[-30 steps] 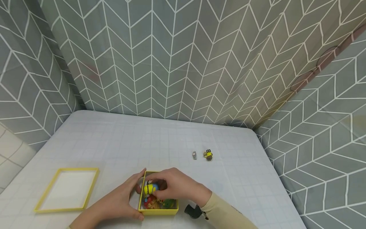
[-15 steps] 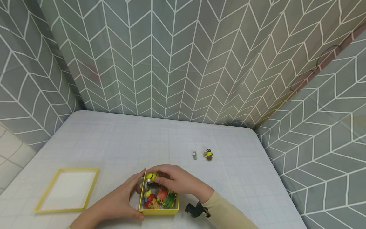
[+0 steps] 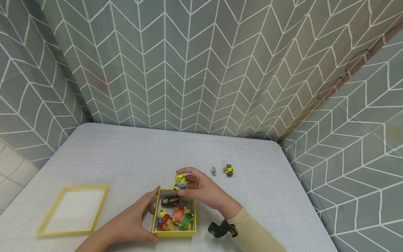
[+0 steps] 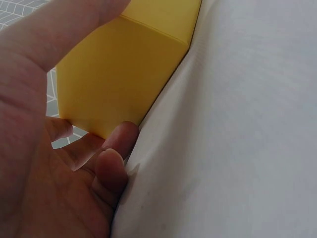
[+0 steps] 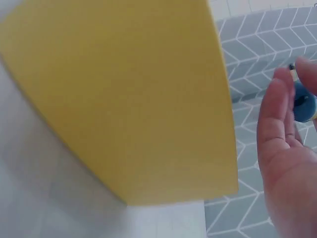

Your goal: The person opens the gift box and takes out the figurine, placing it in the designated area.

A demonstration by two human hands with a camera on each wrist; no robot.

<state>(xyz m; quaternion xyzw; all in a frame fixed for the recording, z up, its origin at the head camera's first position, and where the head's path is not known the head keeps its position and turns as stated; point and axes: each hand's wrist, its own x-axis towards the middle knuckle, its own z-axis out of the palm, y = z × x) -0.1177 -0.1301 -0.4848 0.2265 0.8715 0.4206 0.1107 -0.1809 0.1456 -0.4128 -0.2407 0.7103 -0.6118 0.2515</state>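
Between the fingers and thumb of my right hand [image 3: 206,190] is a yellow and blue Minion figurine [image 3: 180,181], held over the back edge of an open yellow box [image 3: 174,235]. Its blue part [image 5: 304,104] shows in the right wrist view. My left hand [image 3: 135,217] grips the box's left side, thumb at the front corner and fingers at the back. Inside lie a dark-haired figurine [image 3: 170,201], a red and yellow figurine [image 3: 164,224], an orange-pink one [image 3: 178,214] and a green one [image 3: 186,221]. The left wrist view shows the fingers against the box wall [image 4: 114,74].
A shallow yellow-rimmed lid [image 3: 73,211] lies on the white table to the left. Beyond the box, to the right, stand a small grey figurine [image 3: 213,171] and another Minion figurine [image 3: 228,170]. A black wrist device [image 3: 220,229] sits by the right sleeve.
My right hand has lifted the Minion figurine up out of the box and moved away toward the back. The dark-haired figurine is now uncovered. The left hand stays on the box.
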